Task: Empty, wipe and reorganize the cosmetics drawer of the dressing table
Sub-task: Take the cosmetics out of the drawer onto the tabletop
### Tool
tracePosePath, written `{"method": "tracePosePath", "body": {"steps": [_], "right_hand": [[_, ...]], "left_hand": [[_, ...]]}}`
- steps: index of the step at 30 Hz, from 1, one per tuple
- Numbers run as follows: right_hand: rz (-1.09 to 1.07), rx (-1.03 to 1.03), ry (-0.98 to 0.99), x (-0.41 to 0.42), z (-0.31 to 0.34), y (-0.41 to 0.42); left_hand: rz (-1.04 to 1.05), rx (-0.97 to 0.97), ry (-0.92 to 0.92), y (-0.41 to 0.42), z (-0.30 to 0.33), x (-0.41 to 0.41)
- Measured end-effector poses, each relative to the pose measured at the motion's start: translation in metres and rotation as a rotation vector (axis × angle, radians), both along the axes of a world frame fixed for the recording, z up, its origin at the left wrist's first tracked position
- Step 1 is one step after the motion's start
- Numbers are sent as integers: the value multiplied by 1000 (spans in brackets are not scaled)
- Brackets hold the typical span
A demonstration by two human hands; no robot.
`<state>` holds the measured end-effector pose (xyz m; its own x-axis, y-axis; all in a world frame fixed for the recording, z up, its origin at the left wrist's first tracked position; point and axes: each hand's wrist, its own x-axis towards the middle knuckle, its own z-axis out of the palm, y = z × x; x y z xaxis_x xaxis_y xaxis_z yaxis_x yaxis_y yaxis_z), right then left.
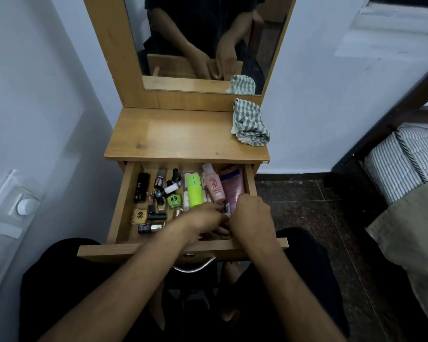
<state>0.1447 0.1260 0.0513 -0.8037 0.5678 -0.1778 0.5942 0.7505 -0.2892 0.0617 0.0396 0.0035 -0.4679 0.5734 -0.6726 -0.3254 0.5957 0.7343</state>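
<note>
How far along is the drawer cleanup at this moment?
Done: the drawer is pulled open and a striped cloth waits on the tabletop. In hand: the left hand and right hand reach together into the front right corner; what they grip is hidden. Left: nearly everything. The green bottle, pink bottle and others are still inside, so emptying, wiping and reorganizing remain.

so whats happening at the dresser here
A person sits at the dressing table with the drawer pulled open, still full of cosmetics. Both hands, left hand and right hand, reach into its front right part; what they grip is hidden. A striped cloth lies unused on the tabletop.
</note>
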Motion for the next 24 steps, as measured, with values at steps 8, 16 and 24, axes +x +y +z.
{"method": "tracePosePath", "body": {"steps": [8,16,24], "right_hand": [[-34,23,19,-3,0,3],[-94,33,174,11,-13,2],[-135,-74,332,19,-22,10]], "left_hand": [[81,-10,-232,1,3,-2],[248,53,-380,7,14,-3],[420,50,-420,27,14,10]]}}
